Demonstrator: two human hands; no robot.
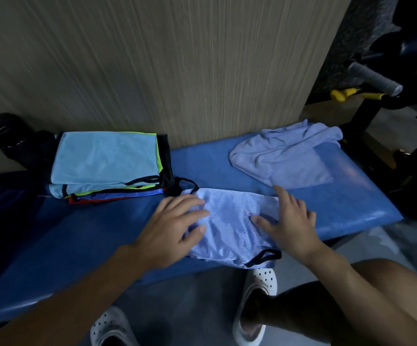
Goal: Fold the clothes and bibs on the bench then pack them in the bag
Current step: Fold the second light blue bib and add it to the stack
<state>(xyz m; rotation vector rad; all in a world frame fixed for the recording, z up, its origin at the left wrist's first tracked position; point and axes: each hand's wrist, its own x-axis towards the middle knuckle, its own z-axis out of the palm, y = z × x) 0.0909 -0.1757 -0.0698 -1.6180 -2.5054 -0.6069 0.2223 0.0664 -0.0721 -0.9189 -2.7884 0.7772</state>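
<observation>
A light blue mesh bib with black trim lies on the blue padded bench, its near edge hanging over the front. My left hand rests flat on the bib's left side with fingers spread. My right hand lies flat on its right side, fingers straight. A stack of folded bibs, light blue on top with yellow-green, blue and red beneath, sits at the back left. A crumpled lilac garment lies at the back right of the bench.
A dark bag stands at the far left against the wooden wall panel. Gym equipment with a grey handle and yellow parts stands at the right. My legs and white perforated clogs are below the bench edge.
</observation>
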